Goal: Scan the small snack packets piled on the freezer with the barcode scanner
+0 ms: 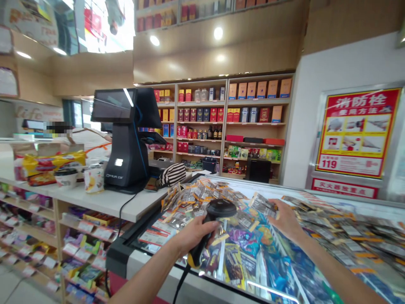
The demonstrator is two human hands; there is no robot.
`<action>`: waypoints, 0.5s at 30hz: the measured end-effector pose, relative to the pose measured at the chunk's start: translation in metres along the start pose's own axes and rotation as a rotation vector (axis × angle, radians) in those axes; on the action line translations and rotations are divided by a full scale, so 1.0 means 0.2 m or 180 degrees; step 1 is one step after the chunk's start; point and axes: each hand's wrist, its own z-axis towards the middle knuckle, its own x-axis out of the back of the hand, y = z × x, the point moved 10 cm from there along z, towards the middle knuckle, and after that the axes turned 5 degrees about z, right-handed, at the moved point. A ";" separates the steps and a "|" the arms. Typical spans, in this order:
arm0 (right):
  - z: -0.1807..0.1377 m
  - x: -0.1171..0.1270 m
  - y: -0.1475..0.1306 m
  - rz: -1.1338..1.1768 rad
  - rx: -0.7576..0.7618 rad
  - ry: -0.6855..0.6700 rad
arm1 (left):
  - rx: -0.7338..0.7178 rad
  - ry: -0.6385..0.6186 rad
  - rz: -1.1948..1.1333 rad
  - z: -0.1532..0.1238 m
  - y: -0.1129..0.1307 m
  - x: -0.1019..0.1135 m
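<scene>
My left hand [193,233] is closed round the handle of a black barcode scanner [218,211], whose head points away from me over a heap of small snack packets [196,198]. The scanner's cable hangs down in front of the freezer. My right hand [284,219] rests on the packets on the glass lid of a chest freezer [253,253], fingers curled on a packet [264,204]. Colourful ice-cream wrappers show through the glass.
A black point-of-sale terminal [128,135] stands on the white counter [104,198] to the left, beside cups and snack bags. A striped cloth item [172,174] lies behind it. Shelves of boxed goods [221,122] fill the back wall. A red fire-hydrant poster [357,133] hangs at right.
</scene>
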 end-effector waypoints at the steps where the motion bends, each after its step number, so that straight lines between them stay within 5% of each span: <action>1: 0.00 0.00 0.00 -0.0022 -0.0024 -0.0004 | 0.0000 0.0009 0.0007 -0.01 0.01 0.01; 7: -0.01 -0.08 0.01 -0.0016 -0.0525 -0.0176 | 0.0036 0.0240 -0.0081 -0.01 0.02 0.09; 11: -0.07 -0.28 -0.03 0.0145 -0.1034 -0.0599 | 0.0151 0.0567 -0.0007 -0.04 -0.03 0.18; 15: -0.10 -0.49 -0.16 0.0331 -0.1036 -0.0835 | 0.0274 0.0635 0.0031 -0.09 -0.07 0.23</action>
